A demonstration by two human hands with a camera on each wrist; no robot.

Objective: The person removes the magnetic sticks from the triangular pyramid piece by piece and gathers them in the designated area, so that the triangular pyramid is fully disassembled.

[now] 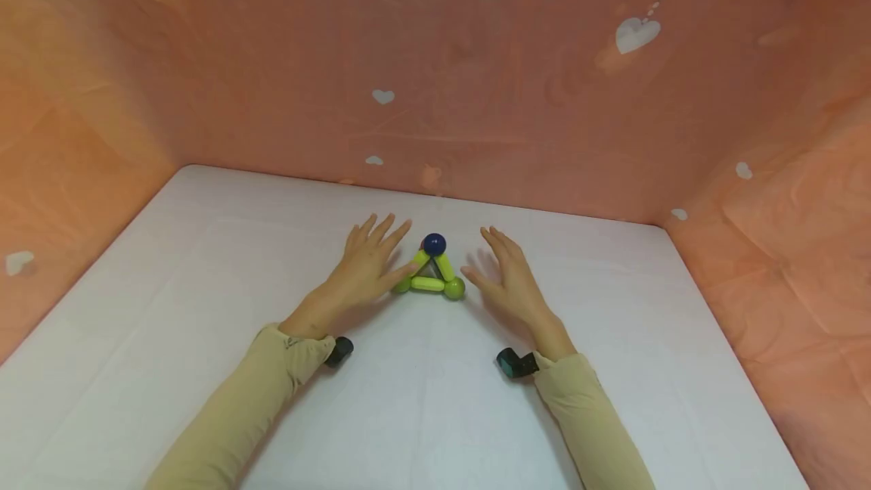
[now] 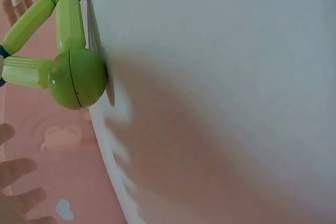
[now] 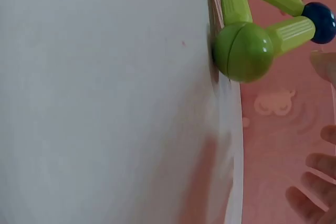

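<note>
A small triangle of toy building pieces stands on the white table, a dark blue ball [image 1: 435,244] at its top and green balls [image 1: 454,288] at its lower corners. Yellow-green ribbed rods [image 1: 428,284] join the balls. Behind the blue ball a bit of red peeks out, mostly hidden. To the triangle's left my left hand [image 1: 364,267] has its fingers spread, the thumb overlapping the left green ball in the head view. My right hand [image 1: 513,282] is held on the other side, fingers extended and apart from the pieces. Both hands hold nothing.
The white tabletop [image 1: 429,399] spreads around the pieces. An orange-pink cloth [image 1: 286,82] with white hearts walls in the back and both sides. Each wrist carries a small black camera [image 1: 515,363] below its beige sleeve cuff [image 1: 568,380].
</note>
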